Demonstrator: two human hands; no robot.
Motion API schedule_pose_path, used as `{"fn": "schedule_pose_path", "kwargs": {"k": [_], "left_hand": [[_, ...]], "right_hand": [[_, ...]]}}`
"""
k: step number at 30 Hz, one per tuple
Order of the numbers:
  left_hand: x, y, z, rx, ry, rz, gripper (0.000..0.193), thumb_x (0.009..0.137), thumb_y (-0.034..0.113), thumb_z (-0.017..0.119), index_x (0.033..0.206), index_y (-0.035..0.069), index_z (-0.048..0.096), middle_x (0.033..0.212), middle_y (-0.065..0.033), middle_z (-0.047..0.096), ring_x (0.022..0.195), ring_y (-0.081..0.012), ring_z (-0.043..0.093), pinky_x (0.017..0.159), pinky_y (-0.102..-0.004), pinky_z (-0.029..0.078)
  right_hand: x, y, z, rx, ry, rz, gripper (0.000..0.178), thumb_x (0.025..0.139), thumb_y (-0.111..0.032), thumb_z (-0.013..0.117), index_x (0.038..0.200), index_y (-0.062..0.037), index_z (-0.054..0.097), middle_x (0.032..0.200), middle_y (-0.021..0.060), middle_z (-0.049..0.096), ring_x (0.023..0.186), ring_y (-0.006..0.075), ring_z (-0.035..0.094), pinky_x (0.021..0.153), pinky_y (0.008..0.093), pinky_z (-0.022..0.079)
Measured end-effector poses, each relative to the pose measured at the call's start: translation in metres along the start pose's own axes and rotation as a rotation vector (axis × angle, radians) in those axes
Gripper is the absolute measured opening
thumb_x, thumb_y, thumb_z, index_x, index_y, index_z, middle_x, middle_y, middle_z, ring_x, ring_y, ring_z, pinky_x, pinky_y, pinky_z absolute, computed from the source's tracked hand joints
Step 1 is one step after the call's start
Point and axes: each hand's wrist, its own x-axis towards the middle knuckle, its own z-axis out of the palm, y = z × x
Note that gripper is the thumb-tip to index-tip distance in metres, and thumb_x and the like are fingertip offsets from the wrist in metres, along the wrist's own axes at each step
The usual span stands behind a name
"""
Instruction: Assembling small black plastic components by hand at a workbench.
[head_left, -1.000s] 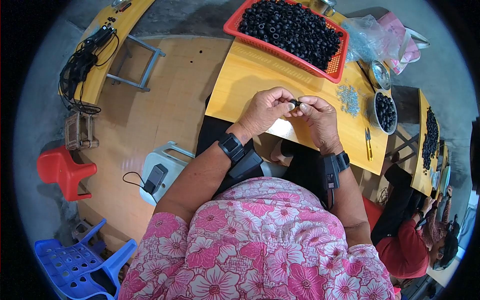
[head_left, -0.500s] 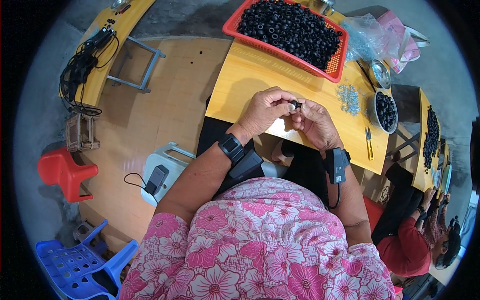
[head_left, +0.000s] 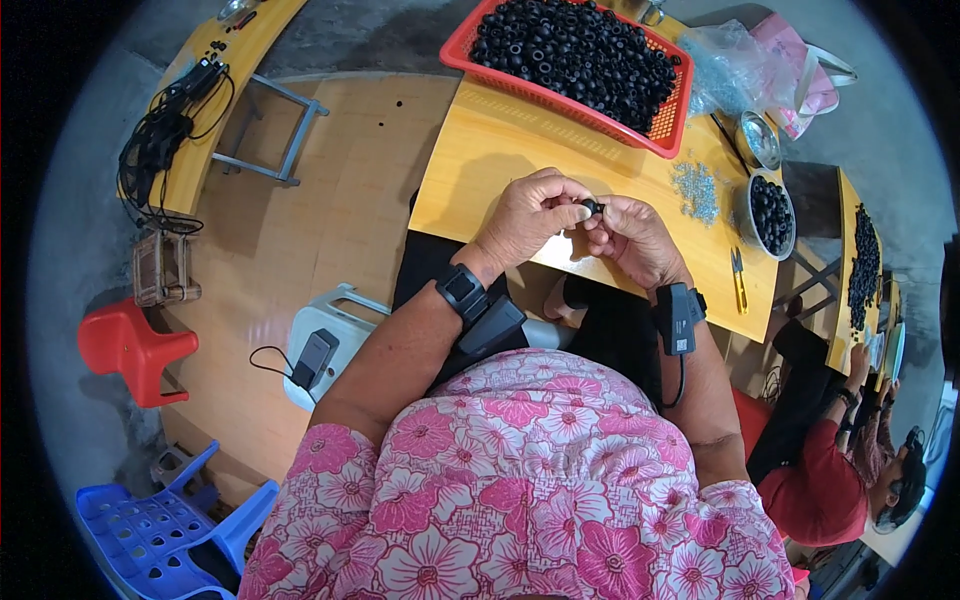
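Above the near edge of the yellow table (head_left: 480, 190), both my hands meet at a small round black part (head_left: 592, 206). My left hand (head_left: 537, 218) pinches it between thumb and forefinger. From the other side, the thumb and forefinger of my right hand (head_left: 635, 240) are closed on it too. Fingers cover much of the part, so its exact kind is unclear. Beyond my hands, a red plastic basket (head_left: 560, 108) holds a heap of similar black rings or caps (head_left: 580, 60). Right of my hands lies a scatter of small clear pieces (head_left: 697, 192).
A bowl of black parts (head_left: 770, 215), yellow-handled snips (head_left: 739, 280), a metal bowl (head_left: 758, 140) and clear plastic bags (head_left: 735, 65) sit on the table's right side. A person in red (head_left: 820, 490) works at another table on the right. Stools (head_left: 135, 350) stand at left.
My right hand has turned slightly at the wrist and its forearm has shifted a little right. Both hands keep their pinch on the black part.
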Motion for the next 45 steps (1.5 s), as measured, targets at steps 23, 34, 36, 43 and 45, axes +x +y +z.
{"fn": "schedule_pose_path", "kwargs": {"k": [23, 34, 36, 43, 45], "left_hand": [[0.001, -0.001, -0.001, -0.102, -0.001, -0.096, 0.01, 0.088, 0.001, 0.06, 0.097, -0.002, 0.063, 0.085, -0.0021, 0.06, 0.074, -0.0079, 0.059, 0.068, -0.0208, 0.05], [0.001, -0.002, 0.0, -0.117, 0.001, -0.091, 0.014, 0.087, 0.0, 0.061, 0.1, -0.002, 0.065, 0.093, -0.0032, 0.059, 0.078, -0.0095, 0.06, 0.07, -0.0216, 0.052], [0.0, -0.005, -0.001, -0.109, 0.012, -0.04, 0.016, 0.086, -0.001, 0.061, 0.101, -0.002, 0.065, 0.093, -0.0032, 0.058, 0.081, -0.0096, 0.06, 0.072, -0.022, 0.051], [0.001, 0.003, 0.001, -0.132, 0.007, -0.017, 0.016, 0.086, -0.001, 0.061, 0.101, -0.001, 0.066, 0.088, -0.0017, 0.056, 0.079, -0.0085, 0.058, 0.074, -0.022, 0.05], [0.001, 0.002, 0.001, -0.132, 0.006, -0.032, 0.016, 0.086, -0.001, 0.062, 0.101, -0.001, 0.066, 0.088, -0.001, 0.056, 0.077, -0.0077, 0.057, 0.073, -0.0216, 0.05]], "right_hand": [[0.001, -0.001, 0.012, -0.095, 0.17, -0.149, 0.013, 0.088, -0.003, 0.061, 0.1, 0.0015, 0.064, 0.082, 0.0067, 0.064, 0.067, 0.0121, 0.06, 0.066, 0.0274, 0.055], [0.003, 0.001, 0.003, 0.043, -0.006, -0.064, 0.021, 0.09, -0.012, 0.061, 0.107, -0.0007, 0.06, 0.088, 0.0076, 0.065, 0.07, 0.0114, 0.061, 0.069, 0.0278, 0.056], [0.002, -0.001, 0.007, -0.014, -0.014, -0.013, 0.024, 0.09, -0.018, 0.062, 0.106, 0.0001, 0.06, 0.089, 0.0076, 0.065, 0.072, 0.0112, 0.062, 0.071, 0.0277, 0.055], [0.001, 0.0, 0.01, 0.015, -0.081, -0.015, 0.029, 0.091, -0.026, 0.062, 0.102, 0.001, 0.062, 0.084, 0.0042, 0.063, 0.071, 0.0105, 0.058, 0.073, 0.0269, 0.053], [0.0, 0.001, 0.013, 0.011, -0.071, -0.032, 0.031, 0.091, -0.029, 0.062, 0.099, 0.0005, 0.062, 0.08, 0.0024, 0.061, 0.07, 0.0107, 0.055, 0.071, 0.0286, 0.052]]}}
